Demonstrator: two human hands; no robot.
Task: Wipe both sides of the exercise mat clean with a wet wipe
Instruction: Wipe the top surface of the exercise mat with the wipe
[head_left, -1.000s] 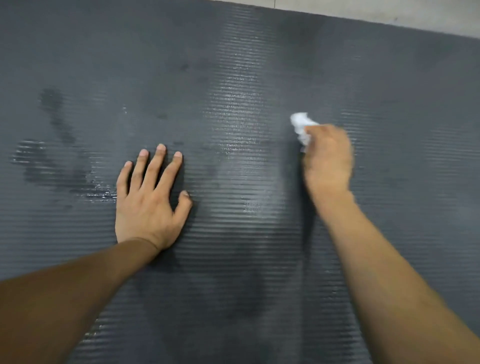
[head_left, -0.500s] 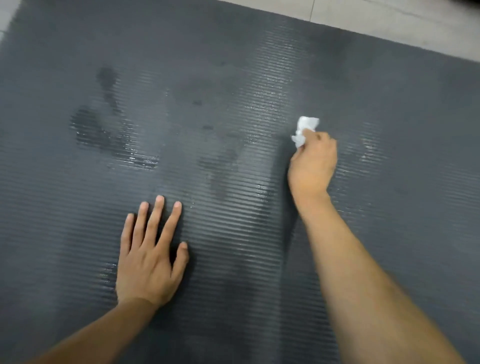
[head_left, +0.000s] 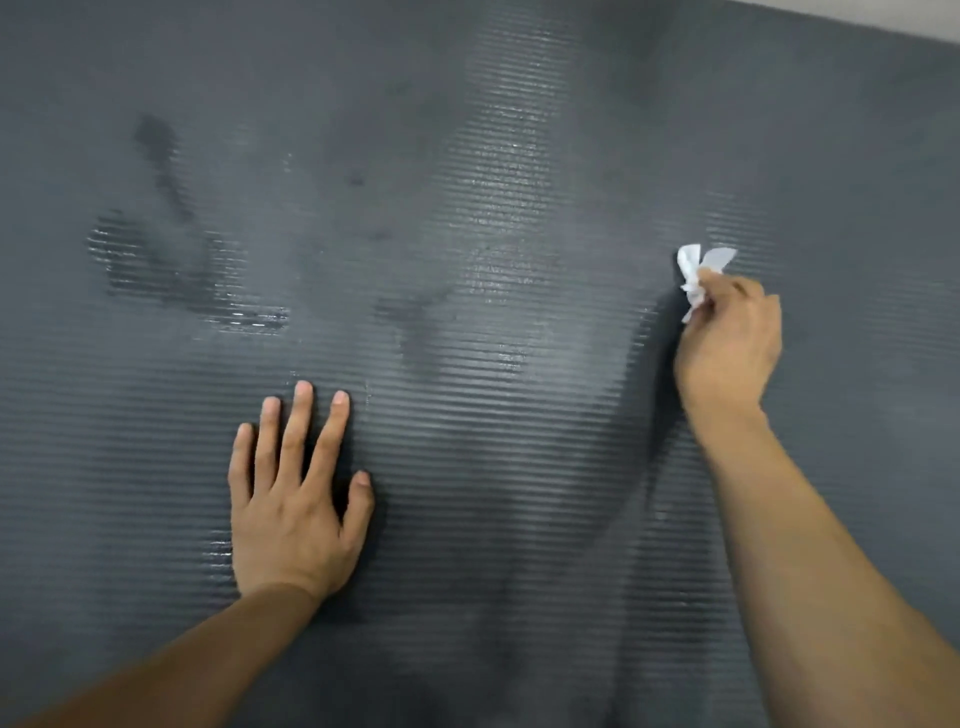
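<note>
ribbed grey mat, right hand gripping wipe

**Two bare arms stretched forward**

The left hand is laid flat, palm down, with its four fingers straight and a little spread and the thumb set out to the side. The left arm is stretched in from the bottom left. The right hand is held farther out, its fingers curled in tight. The right arm is stretched in from the bottom right.
</note>
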